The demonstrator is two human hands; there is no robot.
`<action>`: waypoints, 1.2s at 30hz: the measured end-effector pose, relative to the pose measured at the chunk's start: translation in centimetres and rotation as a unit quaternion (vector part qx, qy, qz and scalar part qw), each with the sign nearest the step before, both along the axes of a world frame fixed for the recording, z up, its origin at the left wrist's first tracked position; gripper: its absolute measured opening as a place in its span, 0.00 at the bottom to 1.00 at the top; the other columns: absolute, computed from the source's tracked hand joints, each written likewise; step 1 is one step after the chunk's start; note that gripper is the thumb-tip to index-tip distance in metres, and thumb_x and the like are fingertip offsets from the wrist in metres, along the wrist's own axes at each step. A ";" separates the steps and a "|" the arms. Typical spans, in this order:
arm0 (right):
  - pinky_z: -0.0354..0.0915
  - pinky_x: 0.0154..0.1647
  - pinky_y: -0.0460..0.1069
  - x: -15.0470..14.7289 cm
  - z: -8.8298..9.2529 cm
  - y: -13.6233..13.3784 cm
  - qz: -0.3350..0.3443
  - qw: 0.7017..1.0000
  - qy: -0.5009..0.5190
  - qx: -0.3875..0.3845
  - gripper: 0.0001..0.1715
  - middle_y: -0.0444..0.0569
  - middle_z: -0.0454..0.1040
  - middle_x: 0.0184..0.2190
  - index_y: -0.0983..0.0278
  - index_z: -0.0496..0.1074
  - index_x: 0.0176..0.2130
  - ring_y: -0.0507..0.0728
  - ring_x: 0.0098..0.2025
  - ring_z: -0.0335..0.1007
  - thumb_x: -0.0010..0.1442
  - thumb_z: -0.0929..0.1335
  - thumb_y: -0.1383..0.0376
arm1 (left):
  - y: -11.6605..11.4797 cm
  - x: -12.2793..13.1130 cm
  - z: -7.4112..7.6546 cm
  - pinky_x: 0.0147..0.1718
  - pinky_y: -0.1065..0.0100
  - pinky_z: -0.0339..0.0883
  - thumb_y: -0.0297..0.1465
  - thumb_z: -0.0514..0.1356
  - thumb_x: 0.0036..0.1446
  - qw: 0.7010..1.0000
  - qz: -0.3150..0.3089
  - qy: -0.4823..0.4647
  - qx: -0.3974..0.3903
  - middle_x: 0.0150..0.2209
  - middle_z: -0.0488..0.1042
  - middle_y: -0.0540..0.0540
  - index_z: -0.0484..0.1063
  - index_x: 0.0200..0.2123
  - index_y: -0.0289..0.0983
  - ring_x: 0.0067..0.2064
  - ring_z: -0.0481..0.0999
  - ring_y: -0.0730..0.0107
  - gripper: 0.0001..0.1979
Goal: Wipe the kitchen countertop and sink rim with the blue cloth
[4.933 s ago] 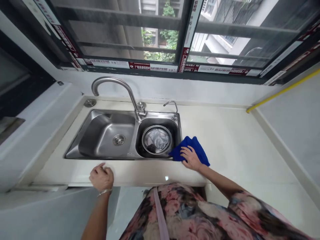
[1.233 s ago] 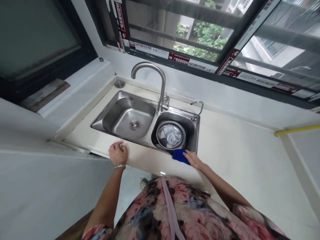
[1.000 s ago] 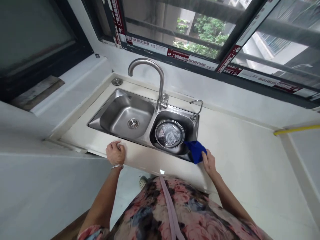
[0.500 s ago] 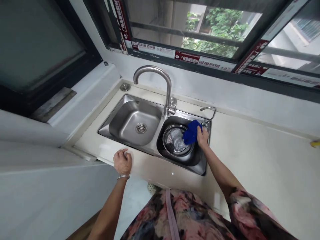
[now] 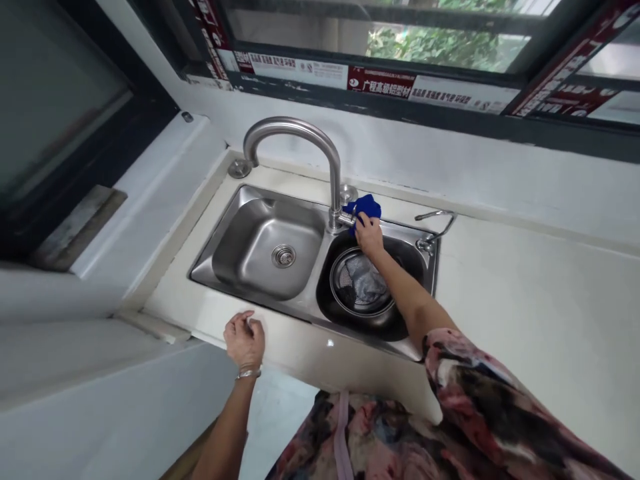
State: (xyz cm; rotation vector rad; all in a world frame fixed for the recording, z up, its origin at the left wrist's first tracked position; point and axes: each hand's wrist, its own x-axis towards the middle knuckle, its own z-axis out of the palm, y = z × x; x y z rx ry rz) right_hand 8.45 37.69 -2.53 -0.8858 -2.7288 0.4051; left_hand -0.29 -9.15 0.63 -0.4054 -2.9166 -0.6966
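Note:
My right hand (image 5: 369, 233) is closed on a blue cloth (image 5: 367, 205), bunched up at the handle of the faucet (image 5: 334, 167). How far the cloth wraps the handle is hidden by my fingers. Below that hand, a round metal colander (image 5: 345, 303) sits in the right basin, with a grey cloth or bag (image 5: 366, 279) lying inside it. My left hand (image 5: 244, 339) rests at the counter's front edge, its fingers loosely bent with a gap to the thumb and nothing in them.
The left basin (image 5: 250, 247) has a drain strainer (image 5: 283, 256) at its bottom. A thin bent metal spout (image 5: 443, 223) stands at the sink's right back corner. The counter (image 5: 525, 300) stretches away to the right. Behind the sink run a wall and a window frame (image 5: 380, 83).
My right hand has carried the blue cloth from above the colander up and left to the faucet handle. The left hand stays at the counter edge. The view has shifted slightly.

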 end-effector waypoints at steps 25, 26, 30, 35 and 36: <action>0.76 0.45 0.63 16.6 3.5 -3.0 -0.027 0.961 -0.267 0.067 0.30 0.73 0.74 0.59 0.72 0.78 0.61 0.72 0.59 0.68 0.68 0.58 0.75 | 0.3 -1.0 -0.8 0.52 0.51 0.68 0.33 0.57 0.65 0.998 -0.029 0.011 0.050 0.49 0.74 0.37 0.80 0.47 0.39 0.50 0.72 0.50 0.13; 0.76 0.45 0.62 17.5 3.8 -3.5 -0.026 0.960 -0.270 0.066 0.29 0.71 0.76 0.57 0.70 0.79 0.59 0.71 0.59 0.68 0.69 0.58 0.76 | 0.3 -1.0 -0.7 0.51 0.51 0.68 0.32 0.57 0.65 0.998 -0.028 0.007 0.049 0.48 0.74 0.37 0.80 0.47 0.39 0.49 0.72 0.50 0.13; 0.76 0.43 0.60 21.1 5.6 -4.1 -0.052 0.956 -0.280 0.072 0.28 0.70 0.75 0.58 0.68 0.77 0.61 0.72 0.60 0.66 0.70 0.59 0.75 | 0.5 -1.1 -0.5 0.49 0.51 0.68 0.33 0.57 0.65 0.999 -0.025 0.004 0.041 0.48 0.74 0.37 0.80 0.47 0.38 0.48 0.72 0.50 0.13; 0.75 0.43 0.55 27.5 7.5 -4.5 -0.149 0.943 -0.289 0.069 0.27 0.67 0.70 0.64 0.65 0.69 0.68 0.69 0.57 0.68 0.72 0.65 0.65 | 0.6 -1.3 -0.8 0.47 0.53 0.67 0.33 0.57 0.65 0.999 -0.021 0.026 0.043 0.47 0.74 0.38 0.80 0.48 0.38 0.47 0.71 0.51 0.14; 0.74 0.43 0.54 28.9 7.6 -5.0 -0.162 0.941 -0.290 0.062 0.27 0.65 0.70 0.64 0.65 0.69 0.68 0.68 0.56 0.68 0.73 0.65 0.64 | 0.6 -1.3 -0.8 0.46 0.54 0.66 0.34 0.57 0.65 0.999 -0.021 0.025 0.042 0.47 0.74 0.38 0.80 0.48 0.38 0.47 0.71 0.52 0.14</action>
